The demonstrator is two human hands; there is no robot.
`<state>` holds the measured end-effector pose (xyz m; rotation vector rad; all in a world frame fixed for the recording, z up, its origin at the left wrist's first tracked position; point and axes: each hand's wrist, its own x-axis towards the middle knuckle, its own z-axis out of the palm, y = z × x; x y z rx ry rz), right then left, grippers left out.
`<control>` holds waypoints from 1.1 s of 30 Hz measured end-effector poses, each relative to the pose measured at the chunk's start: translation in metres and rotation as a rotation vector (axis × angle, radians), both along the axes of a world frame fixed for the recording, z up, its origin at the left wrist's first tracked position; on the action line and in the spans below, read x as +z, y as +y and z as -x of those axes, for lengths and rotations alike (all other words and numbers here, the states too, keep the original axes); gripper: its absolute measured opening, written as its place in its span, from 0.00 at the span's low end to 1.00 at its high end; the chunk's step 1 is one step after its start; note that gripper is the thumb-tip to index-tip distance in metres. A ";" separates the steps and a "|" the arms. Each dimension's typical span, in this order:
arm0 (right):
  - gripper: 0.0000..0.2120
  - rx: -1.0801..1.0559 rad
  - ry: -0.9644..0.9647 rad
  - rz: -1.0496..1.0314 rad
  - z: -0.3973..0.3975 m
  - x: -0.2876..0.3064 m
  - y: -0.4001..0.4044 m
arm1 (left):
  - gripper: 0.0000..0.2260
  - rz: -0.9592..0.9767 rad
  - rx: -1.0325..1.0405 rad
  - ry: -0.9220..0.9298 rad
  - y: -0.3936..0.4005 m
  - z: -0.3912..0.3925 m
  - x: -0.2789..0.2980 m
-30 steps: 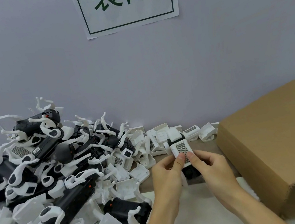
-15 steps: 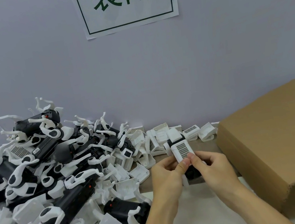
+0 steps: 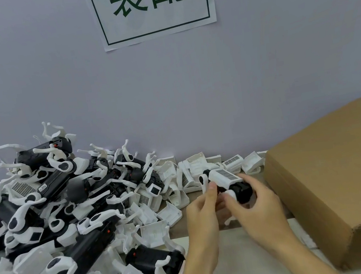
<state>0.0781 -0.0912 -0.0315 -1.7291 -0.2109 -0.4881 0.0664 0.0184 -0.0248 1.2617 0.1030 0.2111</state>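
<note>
Grille cover (image 3: 225, 175) looks seated on the toy body (image 3: 243, 190) that my left grip (image 3: 202, 214) and right grip (image 3: 260, 210) clasp; parts pile (image 3: 66, 203) left to do.

On the tan counter (image 3: 178, 231): heap of black-and-white plastic toy bodies (image 3: 90, 245) left, loose white plastic covers (image 3: 197, 164) along the wall, brown cardboard box (image 3: 335, 170) right.

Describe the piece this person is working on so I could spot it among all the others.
Find the big cardboard box on the right. Just left of it, the left hand and right hand grip a small black-and-white unit with a white grilled cover. Unlike the heap of similar units on the left, it alone is held up off the table.
</note>
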 end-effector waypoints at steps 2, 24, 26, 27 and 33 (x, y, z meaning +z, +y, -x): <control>0.11 -0.004 0.079 -0.213 -0.002 0.003 -0.002 | 0.14 -0.063 0.176 -0.044 0.003 -0.001 0.000; 0.12 0.382 0.349 -0.445 -0.010 0.025 -0.039 | 0.09 0.225 0.099 0.002 0.011 -0.002 0.008; 0.15 0.424 0.240 -0.320 -0.009 0.029 -0.046 | 0.12 0.244 0.074 0.013 0.010 -0.002 0.010; 0.16 0.442 0.194 -0.248 -0.008 0.030 -0.048 | 0.13 0.258 0.055 0.018 0.009 -0.001 0.010; 0.12 0.439 0.091 0.034 -0.003 0.032 -0.050 | 0.13 0.264 0.090 0.035 0.015 0.001 0.009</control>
